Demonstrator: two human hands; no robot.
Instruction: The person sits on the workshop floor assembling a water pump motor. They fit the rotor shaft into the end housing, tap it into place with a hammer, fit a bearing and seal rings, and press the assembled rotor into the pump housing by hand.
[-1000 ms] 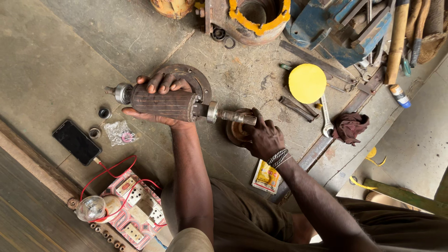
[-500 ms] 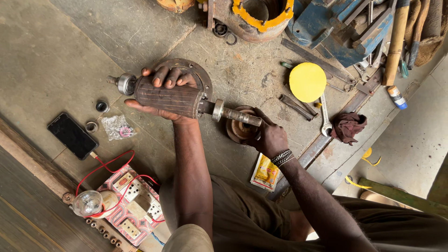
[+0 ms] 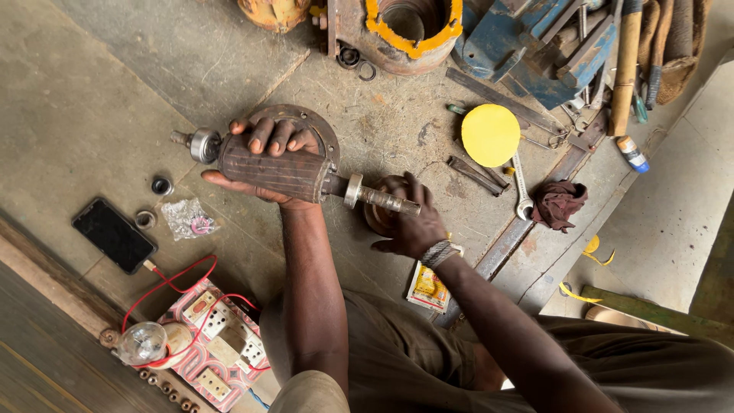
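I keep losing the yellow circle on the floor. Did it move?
No. The yellow disc lies in the same spot as before, with its lower right edge beside the top end of the spanner.

floor: I see stained grey concrete [image 3: 92, 99] | 7 o'clock: wooden plank edge [image 3: 38, 359] | 1 o'clock: blue vise [image 3: 535, 46] | light: even daylight
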